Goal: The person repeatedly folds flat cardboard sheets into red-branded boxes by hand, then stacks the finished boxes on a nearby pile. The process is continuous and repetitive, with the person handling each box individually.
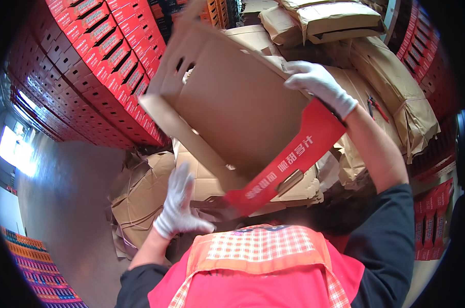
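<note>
A partly folded cardboard tray [243, 97] hangs tilted in front of me, brown inside, with a red printed side panel [299, 154] facing me. My right hand [317, 84], in a white glove, grips its right edge, fingers over the rim. My left hand [178, 208], also gloved in white, is off the tray, below its near left corner; thumb and fingers are spread with nothing between them. Under the tray lies a stack of flat brown cardboard [204, 179], largely covered by it.
Tall stacks of red trays [109, 46] stand at the left, with more red trays [431, 220] at the right. Brown paper-wrapped bundles [340, 23] lie at the back. Red-handled pliers [379, 109] rest on a bundle at the right. Orange and purple stacks [40, 272] stand lower left.
</note>
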`<state>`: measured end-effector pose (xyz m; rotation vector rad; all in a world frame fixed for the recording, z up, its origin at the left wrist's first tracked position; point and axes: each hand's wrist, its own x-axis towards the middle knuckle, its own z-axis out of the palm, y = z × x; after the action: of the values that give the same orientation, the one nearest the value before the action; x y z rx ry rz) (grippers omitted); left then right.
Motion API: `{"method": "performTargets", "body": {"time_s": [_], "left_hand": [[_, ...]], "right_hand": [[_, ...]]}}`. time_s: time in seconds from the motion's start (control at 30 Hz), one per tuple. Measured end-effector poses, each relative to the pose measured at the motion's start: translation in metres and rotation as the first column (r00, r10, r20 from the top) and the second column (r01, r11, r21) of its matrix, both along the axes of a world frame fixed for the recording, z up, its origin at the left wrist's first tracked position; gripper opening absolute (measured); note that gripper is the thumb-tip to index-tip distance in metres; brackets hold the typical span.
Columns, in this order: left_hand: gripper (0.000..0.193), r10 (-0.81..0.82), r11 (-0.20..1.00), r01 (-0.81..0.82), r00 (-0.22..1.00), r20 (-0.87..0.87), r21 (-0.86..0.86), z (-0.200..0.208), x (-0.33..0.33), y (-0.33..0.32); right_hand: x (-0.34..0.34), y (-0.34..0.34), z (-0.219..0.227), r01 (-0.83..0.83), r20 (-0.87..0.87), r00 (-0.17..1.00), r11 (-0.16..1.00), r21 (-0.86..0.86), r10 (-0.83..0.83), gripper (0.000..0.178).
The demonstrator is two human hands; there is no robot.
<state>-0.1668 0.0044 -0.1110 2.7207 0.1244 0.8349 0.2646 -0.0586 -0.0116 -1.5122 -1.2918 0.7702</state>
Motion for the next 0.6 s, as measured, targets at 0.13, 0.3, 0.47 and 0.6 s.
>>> {"method": "performTargets", "body": {"time_s": [0.13,0.3,0.47,0.6], "left_hand": [[0.123,0.218,0.959,-0.235,0.969,0.115,0.160,0.016,0.009,-0.010],[0.079,-0.063,0.986,0.028,0.977,0.206,0.165,0.048,0.122,-0.013],[0.085,-0.097,0.992,0.048,0.884,0.457,0.117,0.041,0.197,-0.028],[0.112,-0.106,0.991,0.135,0.757,0.645,0.004,0.030,0.214,-0.032]], "right_hand": [[0.020,-0.039,-0.125,0.018,-0.717,0.696,0.999,-0.042,-0.043,0.025],[-0.024,-0.043,-0.239,0.161,0.531,0.846,0.971,-0.178,-0.043,0.039],[0.014,-0.044,-0.096,0.324,-0.162,0.946,0.804,0.498,-0.281,0.021],[-0.051,-0.057,-0.012,0.113,0.092,0.974,0.803,0.585,-0.205,0.038]]}}
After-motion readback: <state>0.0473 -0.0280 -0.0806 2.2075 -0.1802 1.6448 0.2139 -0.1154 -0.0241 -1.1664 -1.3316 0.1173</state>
